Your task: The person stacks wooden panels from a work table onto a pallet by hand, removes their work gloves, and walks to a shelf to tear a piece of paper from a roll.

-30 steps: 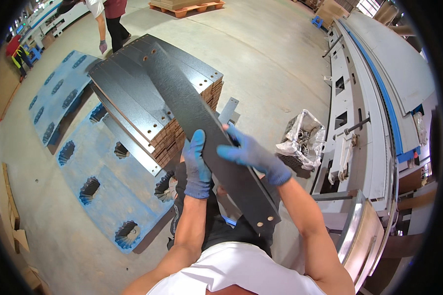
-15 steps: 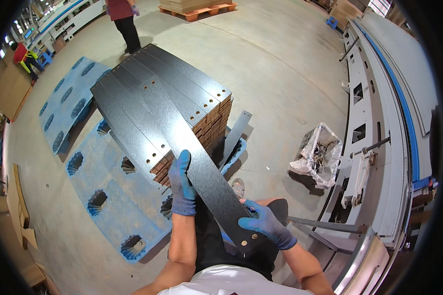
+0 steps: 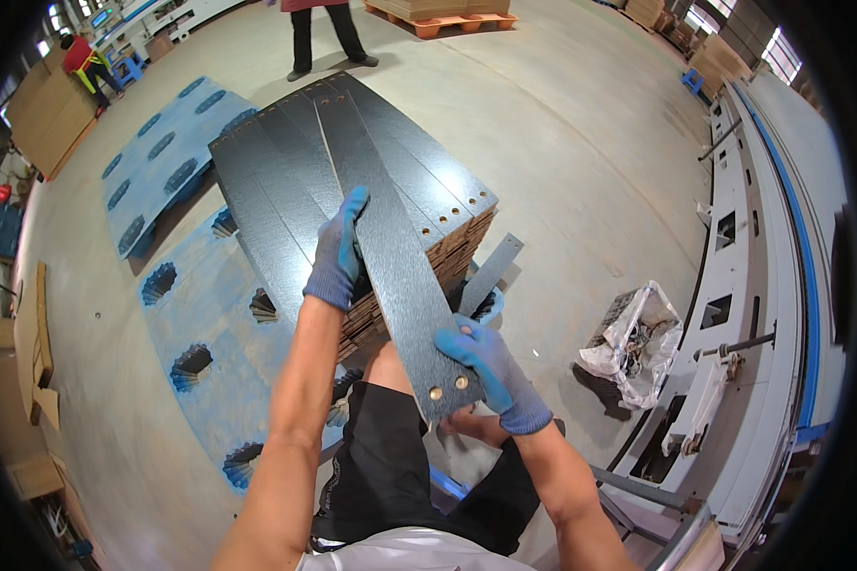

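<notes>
A long dark-grey board (image 3: pixel 400 271) with two holes at its near end slants across the view. My left hand (image 3: pixel 337 249), in a blue-grey coated glove, grips its left edge about midway. My right hand (image 3: pixel 486 366), gloved alike, holds the right edge close to the holes, thumb on top. Under the board's far part is a stack of like dark boards (image 3: pixel 281 186) with brown edges and holes at their ends. Whether the far end touches the stack, I cannot tell. Another narrow board (image 3: pixel 490 273) leans beside the stack's right side.
The stack stands on a blue plastic pallet (image 3: pixel 205 328); another blue pallet (image 3: pixel 167 157) lies beyond at left. A lined bin (image 3: pixel 641 343) is on the floor at right, by a long machine (image 3: pixel 743 285). A person (image 3: pixel 326 33) stands behind the stack.
Both hands have moved the board forward, away from me, and its far end now lies farther over the stack. The board is turned closer to the stack's direction. The view has shifted.
</notes>
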The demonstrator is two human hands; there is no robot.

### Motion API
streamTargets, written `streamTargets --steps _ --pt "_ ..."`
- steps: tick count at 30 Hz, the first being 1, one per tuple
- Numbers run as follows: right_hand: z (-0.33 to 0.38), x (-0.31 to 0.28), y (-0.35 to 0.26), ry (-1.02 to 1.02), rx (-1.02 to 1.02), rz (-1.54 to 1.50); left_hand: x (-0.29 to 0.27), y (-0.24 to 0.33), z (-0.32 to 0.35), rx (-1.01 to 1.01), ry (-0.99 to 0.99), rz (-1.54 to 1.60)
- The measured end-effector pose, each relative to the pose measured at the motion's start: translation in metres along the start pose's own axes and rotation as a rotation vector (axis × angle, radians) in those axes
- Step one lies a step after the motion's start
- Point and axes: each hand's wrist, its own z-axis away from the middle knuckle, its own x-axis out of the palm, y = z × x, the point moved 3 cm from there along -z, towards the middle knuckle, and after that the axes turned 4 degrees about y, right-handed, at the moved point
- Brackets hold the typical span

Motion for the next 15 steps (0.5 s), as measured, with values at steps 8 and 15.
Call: streamTargets --steps 8,15 --pt "-0.058 0.009 -0.029 -0.068 -0.103 -0.030 -0.008 0.008 -0.037 0.152 -0.001 -0.167" --pt "-0.132 -0.001 -0.025 -0.147 -0.326 0.157 -0.003 0.000 -0.038 0.360 0.093 -0.291"
